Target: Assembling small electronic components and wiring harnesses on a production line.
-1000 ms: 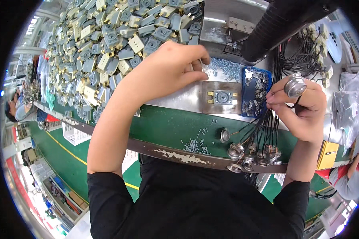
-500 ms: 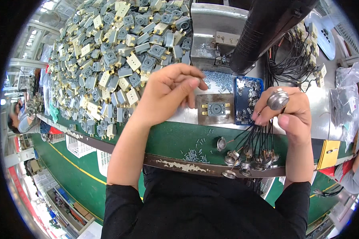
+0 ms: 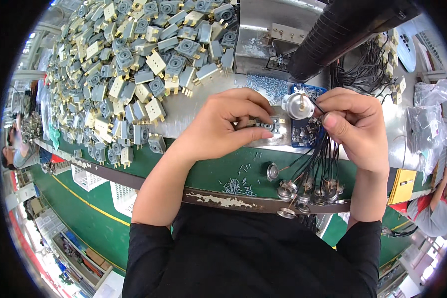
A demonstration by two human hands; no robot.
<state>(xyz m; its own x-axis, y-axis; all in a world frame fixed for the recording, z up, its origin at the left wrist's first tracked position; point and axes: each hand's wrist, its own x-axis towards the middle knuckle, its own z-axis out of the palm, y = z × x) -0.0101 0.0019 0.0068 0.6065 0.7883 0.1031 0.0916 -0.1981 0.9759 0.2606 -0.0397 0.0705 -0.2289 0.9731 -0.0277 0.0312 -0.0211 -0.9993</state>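
Note:
My left hand is curled over a grey plastic block with brass terminals, thumb and fingers closed about its left end. The block rests on a small metal plate, and the hand hides part of both. To the right, my right hand pinches the black wire of a round silver metal capsule. That capsule hangs over a blue tray of small metal clips. Below the right hand trails a bundle of black wires, with several similar round capsules at the bench edge.
A large heap of grey and cream blocks covers the left of the bench. Small rivets lie behind the plate, others near the front edge. A dark machine column rises behind the tray. Clear plastic bags lie right.
My left hand has come down and right onto the block. My right hand has moved the round capsule left, toward the block, and now holds it by its wire.

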